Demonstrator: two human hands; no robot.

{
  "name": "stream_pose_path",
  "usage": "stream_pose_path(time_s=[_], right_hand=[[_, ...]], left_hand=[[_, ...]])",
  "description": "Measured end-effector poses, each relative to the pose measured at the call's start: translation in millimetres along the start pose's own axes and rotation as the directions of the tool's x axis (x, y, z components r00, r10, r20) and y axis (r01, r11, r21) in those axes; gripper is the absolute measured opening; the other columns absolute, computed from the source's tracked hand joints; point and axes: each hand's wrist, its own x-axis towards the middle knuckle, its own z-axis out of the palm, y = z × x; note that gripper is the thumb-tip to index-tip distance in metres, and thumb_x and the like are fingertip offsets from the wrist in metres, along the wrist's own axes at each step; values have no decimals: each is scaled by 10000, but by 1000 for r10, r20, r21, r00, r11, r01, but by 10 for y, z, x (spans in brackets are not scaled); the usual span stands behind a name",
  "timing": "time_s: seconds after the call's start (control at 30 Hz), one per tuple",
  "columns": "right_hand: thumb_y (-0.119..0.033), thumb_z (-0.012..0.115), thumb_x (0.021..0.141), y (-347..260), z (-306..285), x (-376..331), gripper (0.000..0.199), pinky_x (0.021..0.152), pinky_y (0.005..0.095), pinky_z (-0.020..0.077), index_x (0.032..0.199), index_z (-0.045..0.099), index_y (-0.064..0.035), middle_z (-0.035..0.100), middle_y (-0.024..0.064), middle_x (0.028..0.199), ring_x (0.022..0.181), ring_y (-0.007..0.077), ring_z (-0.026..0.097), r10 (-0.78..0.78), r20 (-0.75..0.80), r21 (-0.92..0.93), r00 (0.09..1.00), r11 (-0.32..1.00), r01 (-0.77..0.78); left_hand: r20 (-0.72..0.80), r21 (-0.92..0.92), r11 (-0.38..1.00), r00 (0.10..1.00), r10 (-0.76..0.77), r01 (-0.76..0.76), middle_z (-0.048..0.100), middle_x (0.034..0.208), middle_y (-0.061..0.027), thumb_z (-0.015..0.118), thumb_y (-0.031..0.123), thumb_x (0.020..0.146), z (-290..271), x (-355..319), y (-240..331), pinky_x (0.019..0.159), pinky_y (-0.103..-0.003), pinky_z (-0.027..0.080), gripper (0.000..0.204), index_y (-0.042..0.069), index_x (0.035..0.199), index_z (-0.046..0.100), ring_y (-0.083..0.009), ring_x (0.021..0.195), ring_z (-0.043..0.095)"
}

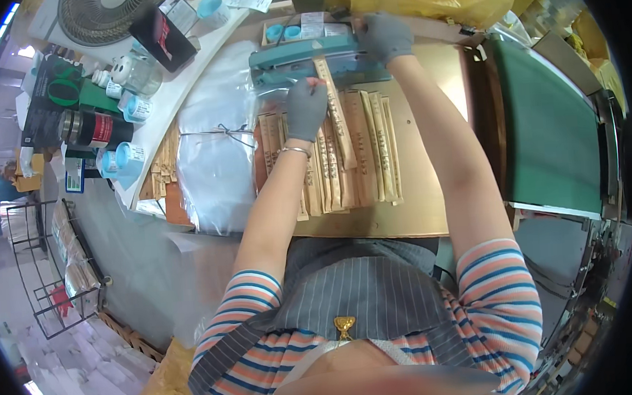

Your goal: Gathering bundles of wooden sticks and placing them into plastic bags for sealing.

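Head view, and here's the big stuff first: a green surface (551, 132) fills the right side, and the work happens just left of it on a brass-coloured board (425, 205). On the board's left sits a tall pile of clear bags (216, 167), and along its far side stretches the teal bar (275, 58). Below that, a row of packets (381, 150), slim and paper-brown, lies side by side, pointing towards the person.

Now the hands, both in grey gloves! The right hand (387, 37) is out at the bar's right end, fingers bent away from us; whether it grips or merely rests, I can't tell. The left hand (305, 111) is over the row, fingers curled, bare fingertips right at the edge of one loose packet (339, 127). Pinching it or only touching? Can't say from here. That packet slants on top of the row, its far end reaching up over the bar.

My call: the step in hand is positioning this single packet at the bar. The next move would seem to call for a sure left-hand hold and a straight packet, with the neighbours undisturbed. Smallest of all, a dark string (219, 132) girdles the bags.
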Motion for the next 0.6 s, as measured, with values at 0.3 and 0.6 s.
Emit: stream_pose_path(time_s=[0.3, 0.6], right_hand=[[-347, 508, 850, -58, -70, -16, 262, 716, 430, 498, 866, 699, -169, 664, 107, 917, 849, 316, 632, 28, -33, -18, 999, 999, -29], [-354, 496, 859, 50, 125, 20, 284, 697, 423, 503, 851, 690, -148, 664, 94, 883, 810, 308, 636, -18, -223, -20, 975, 1000, 14]], left_hand=[[113, -143, 984, 990, -90, 106, 523, 542, -76, 622, 206, 846, -29, 33, -76, 523, -301, 381, 262, -39, 753, 629, -107, 532, 448], [125, -193, 974, 987, -98, 121, 462, 519, -45, 606, 231, 861, -37, 77, 87, 518, -301, 360, 311, -44, 716, 608, -94, 526, 398]])
